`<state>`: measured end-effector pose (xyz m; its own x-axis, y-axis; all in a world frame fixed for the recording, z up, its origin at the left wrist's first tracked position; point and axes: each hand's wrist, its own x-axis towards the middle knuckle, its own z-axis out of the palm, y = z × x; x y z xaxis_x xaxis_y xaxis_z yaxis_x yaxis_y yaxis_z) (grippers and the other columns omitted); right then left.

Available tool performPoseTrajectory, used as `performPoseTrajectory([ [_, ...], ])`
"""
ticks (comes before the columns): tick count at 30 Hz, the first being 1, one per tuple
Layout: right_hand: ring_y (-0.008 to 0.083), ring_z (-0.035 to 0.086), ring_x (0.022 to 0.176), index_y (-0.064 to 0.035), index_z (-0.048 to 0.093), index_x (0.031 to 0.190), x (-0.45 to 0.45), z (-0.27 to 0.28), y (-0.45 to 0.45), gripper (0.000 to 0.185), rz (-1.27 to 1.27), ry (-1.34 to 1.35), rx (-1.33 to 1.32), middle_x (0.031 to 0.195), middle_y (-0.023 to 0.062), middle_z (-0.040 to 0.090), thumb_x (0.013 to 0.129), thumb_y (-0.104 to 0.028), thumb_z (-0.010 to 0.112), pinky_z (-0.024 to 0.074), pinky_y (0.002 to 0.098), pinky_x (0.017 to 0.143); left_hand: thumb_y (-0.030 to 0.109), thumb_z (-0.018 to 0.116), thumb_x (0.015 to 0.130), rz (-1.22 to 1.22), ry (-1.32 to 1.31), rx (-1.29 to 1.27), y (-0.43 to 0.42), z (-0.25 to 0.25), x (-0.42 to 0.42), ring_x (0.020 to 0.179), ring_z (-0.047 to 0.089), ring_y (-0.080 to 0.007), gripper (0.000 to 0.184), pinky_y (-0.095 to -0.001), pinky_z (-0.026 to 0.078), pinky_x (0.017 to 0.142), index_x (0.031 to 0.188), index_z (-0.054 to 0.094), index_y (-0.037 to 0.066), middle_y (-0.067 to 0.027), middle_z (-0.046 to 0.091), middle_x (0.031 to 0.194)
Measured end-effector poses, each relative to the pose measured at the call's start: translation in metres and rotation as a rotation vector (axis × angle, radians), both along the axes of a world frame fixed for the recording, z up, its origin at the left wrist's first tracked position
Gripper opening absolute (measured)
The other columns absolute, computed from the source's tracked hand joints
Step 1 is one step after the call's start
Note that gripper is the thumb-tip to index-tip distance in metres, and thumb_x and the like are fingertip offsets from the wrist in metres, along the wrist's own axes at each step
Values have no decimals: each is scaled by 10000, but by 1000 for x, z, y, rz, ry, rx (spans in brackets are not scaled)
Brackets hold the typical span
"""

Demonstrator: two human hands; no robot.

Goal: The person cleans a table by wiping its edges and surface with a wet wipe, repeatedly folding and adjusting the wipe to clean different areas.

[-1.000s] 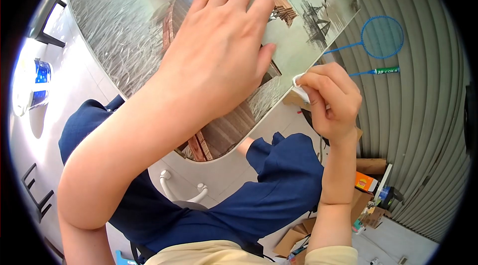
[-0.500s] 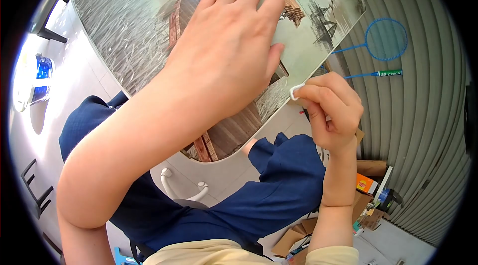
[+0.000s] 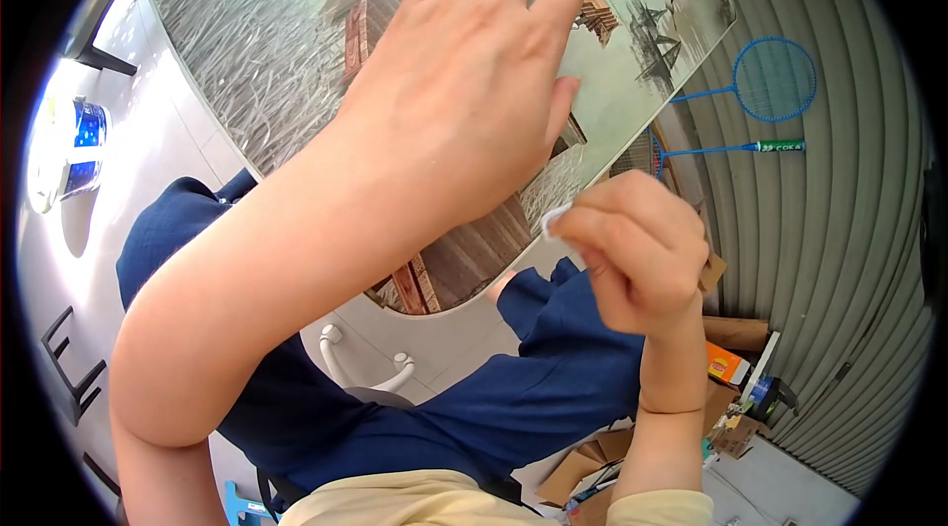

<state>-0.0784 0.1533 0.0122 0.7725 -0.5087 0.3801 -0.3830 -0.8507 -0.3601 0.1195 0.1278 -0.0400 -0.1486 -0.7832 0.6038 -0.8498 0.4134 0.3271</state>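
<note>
My left hand (image 3: 474, 81) is palm down over the table top (image 3: 247, 42), which carries a printed landscape picture. Its fingers point away from me, bent at the tips, with the thumb apart; nothing shows in it. Whether it touches the surface I cannot tell. My right hand (image 3: 642, 254) is near the table's right edge, thumb and fingertips pinched on a small white loop (image 3: 553, 222). Part of the loop is hidden by the fingers, and its kind is unclear.
Two blue badminton rackets (image 3: 775, 80) are beyond the table's right edge, by a grey ribbed shutter (image 3: 829, 259). Cardboard boxes (image 3: 736, 333) stand on the floor at lower right. A blue and white bucket (image 3: 87, 146) and dark chairs (image 3: 74, 368) are at left.
My right hand has moved left and down, toward me, with the white loop still pinched. My left hand stays over the table, shifted slightly in view.
</note>
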Motion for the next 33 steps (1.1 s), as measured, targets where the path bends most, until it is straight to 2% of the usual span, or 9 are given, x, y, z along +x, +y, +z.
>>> performPoseTrajectory([
  [4, 227, 600, 618, 6, 694, 840, 2, 1, 0, 185, 56, -29, 67, 738, 109, 632, 664, 57, 672, 457, 299, 529, 161, 694, 848, -21, -36, -49, 1, 0, 3, 1238, 514, -349, 362, -433, 390, 1049, 1148, 563, 8, -160, 575, 1253],
  [8, 224, 592, 619, 14, 694, 845, -13, 2, -10, 194, -44, 39, -52, 747, 112, 638, 664, 75, 661, 454, 298, 532, 181, 682, 856, -68, 69, 15, 4, 8, 3, 1210, 526, -350, 363, -435, 398, 1032, 1146, 561, 1, -171, 584, 1212],
  [10, 262, 598, 641, -10, 679, 833, -3, 5, -1, 273, -50, 8, -7, 772, 85, 623, 606, -42, 828, 483, 339, 561, 187, 664, 863, -93, 113, 78, 7, 17, 2, 1214, 516, -357, 371, -439, 387, 1044, 1150, 548, -18, -191, 575, 1208],
  [16, 264, 580, 647, -25, 662, 826, 3, -3, 4, 330, 89, -5, -3, 768, 89, 615, 576, -104, 863, 472, 340, 565, 204, 610, 885, -139, 177, 220, 11, 30, 2, 1227, 488, -380, 405, -452, 355, 1079, 1159, 509, -77, -250, 550, 1195],
  [20, 281, 558, 640, -18, 641, 804, 3, 3, 5, 274, -102, 5, -56, 754, 94, 573, 562, -1, 769, 474, 348, 571, 196, 604, 886, -131, 130, 184, 10, 26, 2, 1221, 493, -376, 384, -452, 365, 1068, 1145, 519, -76, -247, 551, 1185],
  [22, 242, 601, 674, 8, 672, 854, 6, 2, 14, 135, -189, 62, -129, 799, 109, 635, 756, 97, 644, 464, 299, 565, 196, 604, 886, -126, 151, 168, 10, 24, 2, 1213, 494, -376, 380, -449, 368, 1064, 1136, 520, -77, -244, 552, 1173],
  [26, 246, 603, 676, 8, 669, 862, 18, -1, 33, 141, -138, -19, -23, 819, 119, 640, 757, 100, 651, 467, 306, 567, 200, 599, 888, -136, 152, 157, 8, 20, 2, 1207, 498, -370, 380, -443, 371, 1063, 1136, 520, -77, -237, 555, 1167],
  [28, 254, 612, 693, 13, 666, 866, 16, -2, 31, 147, -120, -24, -26, 827, 129, 640, 752, 106, 648, 472, 307, 575, 201, 688, 856, -85, 105, 71, 6, 15, 2, 1167, 548, -347, 359, -435, 418, 995, 1138, 572, 10, -160, 601, 1164],
  [33, 289, 626, 738, -12, 670, 887, -1, -11, 16, 199, -259, 10, -138, 842, 128, 643, 736, 109, 625, 498, 344, 618, 216, 686, 859, -106, 127, 38, 5, 13, 3, 1146, 554, -348, 363, -432, 427, 975, 1130, 574, 2, -160, 606, 1141],
])
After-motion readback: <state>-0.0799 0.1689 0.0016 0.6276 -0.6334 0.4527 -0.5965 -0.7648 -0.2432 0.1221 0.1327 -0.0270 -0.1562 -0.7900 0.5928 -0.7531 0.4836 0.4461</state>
